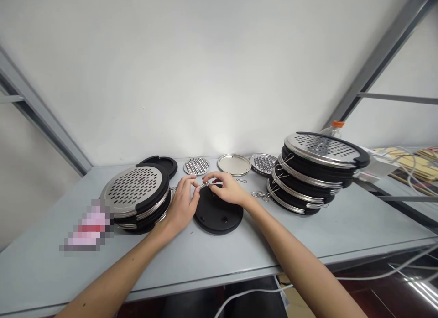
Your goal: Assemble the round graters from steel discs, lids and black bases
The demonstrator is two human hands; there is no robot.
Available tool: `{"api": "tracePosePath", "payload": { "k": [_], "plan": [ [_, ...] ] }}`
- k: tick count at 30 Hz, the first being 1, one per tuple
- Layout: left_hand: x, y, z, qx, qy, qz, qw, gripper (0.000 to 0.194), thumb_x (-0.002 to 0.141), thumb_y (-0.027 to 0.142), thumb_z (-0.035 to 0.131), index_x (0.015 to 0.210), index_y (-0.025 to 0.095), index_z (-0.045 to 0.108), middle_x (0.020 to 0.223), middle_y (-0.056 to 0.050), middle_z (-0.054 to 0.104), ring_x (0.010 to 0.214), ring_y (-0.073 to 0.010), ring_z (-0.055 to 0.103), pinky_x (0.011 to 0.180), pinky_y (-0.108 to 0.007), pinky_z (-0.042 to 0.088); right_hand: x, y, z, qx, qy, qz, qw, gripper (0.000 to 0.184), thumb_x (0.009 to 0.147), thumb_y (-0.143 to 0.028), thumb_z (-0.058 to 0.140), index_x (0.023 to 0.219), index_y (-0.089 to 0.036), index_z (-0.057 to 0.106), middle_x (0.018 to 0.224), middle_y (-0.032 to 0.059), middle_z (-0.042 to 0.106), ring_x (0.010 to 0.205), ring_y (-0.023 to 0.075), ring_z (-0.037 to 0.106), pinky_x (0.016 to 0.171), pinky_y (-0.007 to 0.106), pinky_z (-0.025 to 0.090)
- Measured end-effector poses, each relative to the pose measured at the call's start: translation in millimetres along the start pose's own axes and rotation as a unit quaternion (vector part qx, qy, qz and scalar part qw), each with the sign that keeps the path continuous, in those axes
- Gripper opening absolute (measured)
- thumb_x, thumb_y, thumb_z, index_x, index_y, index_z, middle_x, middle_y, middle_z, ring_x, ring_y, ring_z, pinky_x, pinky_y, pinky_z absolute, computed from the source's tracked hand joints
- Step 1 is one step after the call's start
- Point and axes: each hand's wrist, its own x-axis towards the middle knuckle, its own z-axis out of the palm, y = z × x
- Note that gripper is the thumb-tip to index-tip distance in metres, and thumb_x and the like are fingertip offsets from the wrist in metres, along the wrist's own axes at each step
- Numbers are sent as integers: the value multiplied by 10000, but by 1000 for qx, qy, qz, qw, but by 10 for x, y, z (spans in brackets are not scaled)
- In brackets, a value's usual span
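My left hand [183, 204] and my right hand [224, 188] meet above a flat black round disc [219, 215] that lies on the grey table [342, 226]. Both hands pinch a small metal wire clip [205, 184] between their fingertips. The disc shows a few small holes and sits just below my fingers. More loose wire clips [262, 195] lie to the right of my right hand.
A short stack of black rings with a perforated steel lid [137, 192] stands at left, a taller stack [315, 172] at right. Behind lie a black lid [160, 164], two perforated discs [196, 165], a shallow steel pan [234, 164]. Cables hang at right.
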Motion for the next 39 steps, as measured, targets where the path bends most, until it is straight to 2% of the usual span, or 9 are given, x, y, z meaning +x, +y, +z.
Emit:
{"api": "tracePosePath", "payload": {
  "k": [9,14,18,22,25,31,36,39],
  "plan": [
    [-6,10,-3,4,-1,-1,1000,64,933,216,383,943,213,447,1149,-99,516,1156,-239,490,972,-444,415,-15,-71,-3,24,-42,-6,999,297,711,-43,514,939,-154,668,970,45,693,869,149,630,815,274,476],
    [-6,-3,-1,4,0,2,1000,56,932,209,390,946,214,445,1158,-98,513,1166,-235,484,984,-442,409,-16,-82,-7,33,-51,-14,998,182,802,-197,577,940,-152,687,862,33,698,757,140,611,723,257,471],
    [-7,1,-3,-1,4,-1,1000,56,929,196,390,943,215,440,1162,-96,516,1168,-232,486,984,-444,409,-15,-74,-21,55,-71,9,996,251,841,-311,573,967,-152,722,814,34,716,707,145,606,658,252,462],
    [-11,16,-1,-16,26,-9,999,56,923,215,418,975,213,437,1143,-94,535,1128,-231,520,957,-442,435,-3,-39,-53,117,-79,35,989,313,819,-364,613,988,-127,729,770,48,721,712,156,631,683,266,485],
    [-16,27,5,-32,32,-15,999,188,917,229,444,1103,206,426,1145,-92,536,1104,-221,533,943,-421,455,19,21,-95,161,-61,72,982,333,792,-413,644,947,-131,730,765,59,730,718,155,653,733,285,507],
    [-31,40,16,-9,-16,-12,1000,293,919,231,444,1209,212,408,1194,-95,518,1160,-233,492,984,-437,422,48,144,-173,295,-27,194,935,370,772,-468,670,940,-140,701,749,67,728,693,135,677,733,270,536],
    [-57,34,31,24,-81,-28,996,326,911,255,462,1228,204,410,1213,-98,511,1177,-248,475,1007,-444,399,48,164,-191,370,1,217,904,302,774,-427,685,881,-144,695,728,49,708,673,116,664,708,237,533],
    [-71,40,28,28,-114,-33,993,344,917,291,459,1245,198,418,1241,-102,512,1188,-252,471,1014,-450,395,51,164,-203,385,38,221,895,271,763,-407,695,876,-161,690,749,45,703,675,121,658,671,231,525]
  ]
}}
